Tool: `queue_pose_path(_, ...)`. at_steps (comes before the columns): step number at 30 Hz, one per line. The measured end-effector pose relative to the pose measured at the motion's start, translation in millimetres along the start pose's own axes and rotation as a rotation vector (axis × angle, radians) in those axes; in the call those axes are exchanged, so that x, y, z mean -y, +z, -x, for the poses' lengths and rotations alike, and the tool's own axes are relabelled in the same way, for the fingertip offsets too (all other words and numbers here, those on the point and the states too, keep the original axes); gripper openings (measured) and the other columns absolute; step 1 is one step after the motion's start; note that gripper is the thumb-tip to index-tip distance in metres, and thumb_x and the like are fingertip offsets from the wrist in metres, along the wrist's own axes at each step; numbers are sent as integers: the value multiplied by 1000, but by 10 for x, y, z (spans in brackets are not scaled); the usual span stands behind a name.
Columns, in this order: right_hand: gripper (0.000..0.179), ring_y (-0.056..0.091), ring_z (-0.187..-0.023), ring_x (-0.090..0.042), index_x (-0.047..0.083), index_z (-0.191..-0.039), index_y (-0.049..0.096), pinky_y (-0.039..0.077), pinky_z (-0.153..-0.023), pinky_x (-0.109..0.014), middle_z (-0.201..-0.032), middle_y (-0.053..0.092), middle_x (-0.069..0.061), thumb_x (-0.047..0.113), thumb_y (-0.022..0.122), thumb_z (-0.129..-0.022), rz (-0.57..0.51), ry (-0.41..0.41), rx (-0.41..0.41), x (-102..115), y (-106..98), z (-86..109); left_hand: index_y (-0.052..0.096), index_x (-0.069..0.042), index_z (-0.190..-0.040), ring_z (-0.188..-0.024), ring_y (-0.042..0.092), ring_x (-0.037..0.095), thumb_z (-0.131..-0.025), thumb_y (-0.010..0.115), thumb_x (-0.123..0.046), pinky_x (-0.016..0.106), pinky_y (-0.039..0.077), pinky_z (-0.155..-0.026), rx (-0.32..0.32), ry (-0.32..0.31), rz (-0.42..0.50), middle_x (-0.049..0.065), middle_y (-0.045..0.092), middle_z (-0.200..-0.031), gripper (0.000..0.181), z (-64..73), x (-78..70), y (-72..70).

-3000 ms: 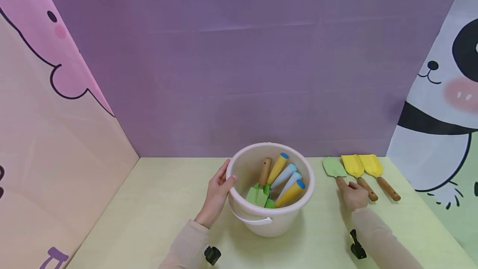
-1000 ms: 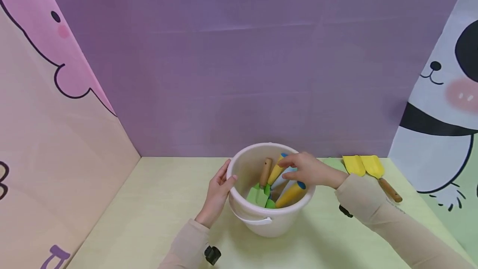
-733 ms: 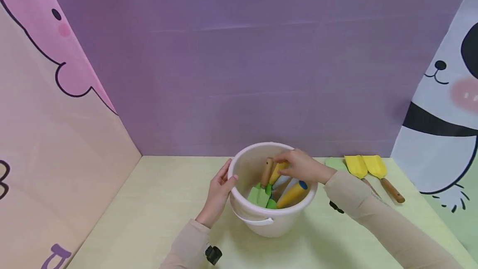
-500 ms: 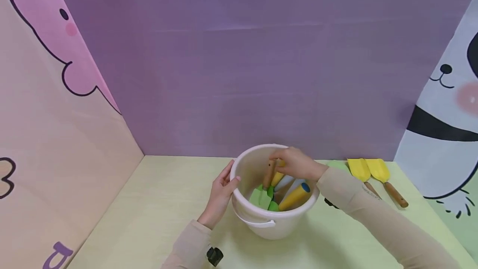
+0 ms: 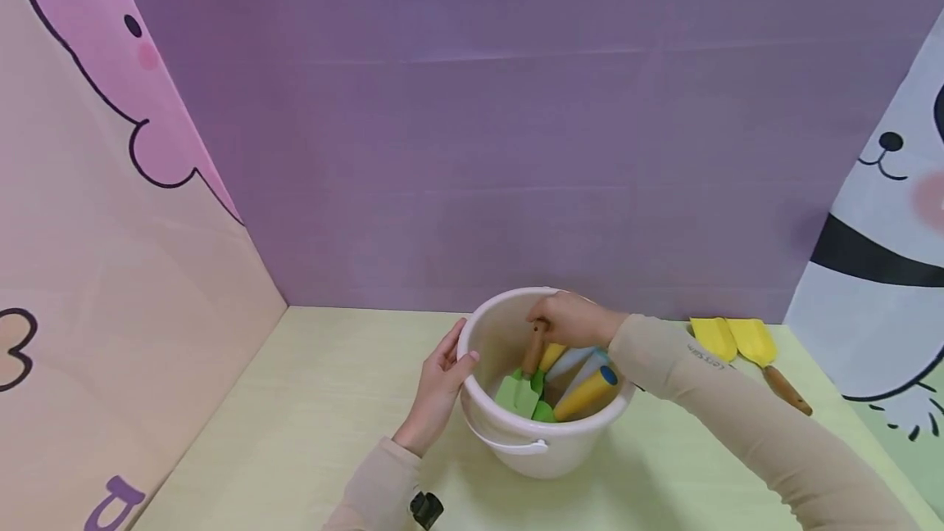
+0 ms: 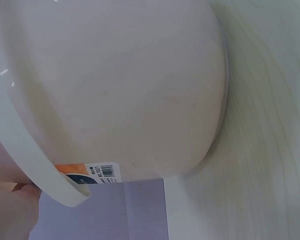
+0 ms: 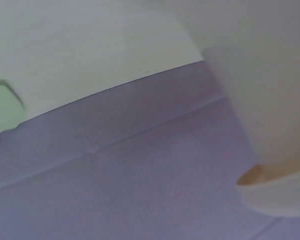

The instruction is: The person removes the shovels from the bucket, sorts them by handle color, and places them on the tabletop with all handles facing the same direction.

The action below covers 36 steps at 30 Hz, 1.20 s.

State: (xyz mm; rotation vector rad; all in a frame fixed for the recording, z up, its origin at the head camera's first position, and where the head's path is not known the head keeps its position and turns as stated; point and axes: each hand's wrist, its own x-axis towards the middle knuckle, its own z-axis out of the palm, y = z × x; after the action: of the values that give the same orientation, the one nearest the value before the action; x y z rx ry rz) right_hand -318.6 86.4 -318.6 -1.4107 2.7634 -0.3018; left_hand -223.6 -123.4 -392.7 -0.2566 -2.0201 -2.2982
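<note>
A white bucket (image 5: pixel 542 459) stands on the table, its rim held by my left hand (image 5: pixel 439 383), thumb over the edge and fingers along the outside. Inside, a small green hand shovel (image 5: pixel 519 393) leans with its wooden handle upward. My right hand (image 5: pixel 578 320) reaches over the rim and grips the top of that handle. Beside it lie tools with a yellow, blue-capped handle (image 5: pixel 586 396) and pale blue handles (image 5: pixel 587 371); their lower ends are mostly hidden. The left wrist view shows the bucket's wall (image 6: pixel 140 90) and white bail (image 6: pixel 30 145).
Two yellow shovels (image 5: pixel 714 338) lie at the table's back right, partly behind the right sleeve. Another green shovel (image 7: pixel 4 107) shows at the left edge of the right wrist view. A purple backdrop (image 5: pixel 457 146) rises behind the table, with printed panels on both sides.
My right hand left the green shovel on the table, moved left over the bucket and took hold of the wooden handle inside. My left hand stays on the rim.
</note>
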Motion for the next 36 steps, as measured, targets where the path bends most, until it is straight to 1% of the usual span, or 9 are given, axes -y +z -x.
queue_pose_path(2, 12, 52, -68, -12, 5, -80, 66, 47, -69, -26, -75, 66, -1, -5, 60, -78, 21, -20, -12, -1, 8, -2, 26, -7, -145, -131, 35, 30, -91, 51, -12, 44, 38, -101, 2, 5, -2, 15, 32, -146, 60, -4, -10, -2)
queue_pose_path(5, 14, 54, -69, -12, 7, -75, 65, 47, -69, -27, -73, 67, 1, -6, 59, -77, 41, -28, -27, 4, 23, 0, 26, -6, -145, -132, 34, 30, -91, 51, -11, 44, 37, -102, 5, 12, 2, 16, 31, -147, 59, -17, -16, -3)
queue_pose_path(8, 17, 63, -85, -17, 7, -81, 68, 52, -82, -33, -79, 71, 2, -7, 59, -77, 39, -11, -32, 15, 42, 21, 26, -5, -144, -132, 34, 30, -91, 51, -11, 43, 37, -102, 7, 12, 5, 17, 31, -146, 59, -26, -12, 0)
queue_pose_path(11, 19, 63, -96, -22, 7, -86, 70, 50, -88, -38, -80, 72, 1, -7, 59, -78, 21, 8, -29, 26, 63, 42, 26, -4, -144, -131, 35, 30, -91, 51, -12, 44, 37, -102, 7, 9, 7, 17, 32, -146, 60, -24, -3, 6)
queue_pose_path(14, 18, 65, -92, -22, 7, -85, 70, 52, -85, -37, -81, 72, 0, -6, 60, -78, 33, 8, -56, 32, 80, 55, 26, -6, -144, -131, 36, 29, -91, 52, -13, 45, 37, -102, 4, 0, 4, 16, 34, -145, 59, -19, 12, 5)
queue_pose_path(17, 15, 64, -77, -15, 8, -76, 67, 53, -74, -30, -78, 71, 1, -5, 61, -78, 35, 3, -90, 46, 82, 64, 27, -8, -145, -131, 36, 28, -91, 52, -15, 43, 38, -102, 13, 2, 3, 14, 34, -145, 60, -17, 22, 0)
queue_pose_path(22, 21, 50, -60, -6, 11, -67, 59, 42, -59, -19, -71, 66, 3, -8, 59, -77, 13, -4, -140, 100, 61, 75, 26, -9, -145, -131, 36, 26, -91, 53, -18, 40, 39, -102, 25, 10, -2, 13, 34, -145, 62, -30, 26, -9)
queue_pose_path(32, 16, 46, -60, -5, 11, -75, 64, 39, -58, -17, -68, 61, 5, -4, 61, -79, -27, 9, -244, 214, 29, 196, 26, -10, -145, -131, 36, 28, -91, 52, -15, 44, 38, -102, 14, 4, 0, 15, 34, -145, 60, -49, -4, -44)
queue_pose_path(36, 12, 58, -68, -8, 9, -87, 71, 48, -64, -19, -77, 68, 3, 2, 64, -80, -89, 55, -292, 240, 26, 303, 26, -8, -145, -131, 35, 27, -91, 52, -15, 39, 39, -102, 15, 7, -3, 14, 34, -145, 60, -60, -16, -67)
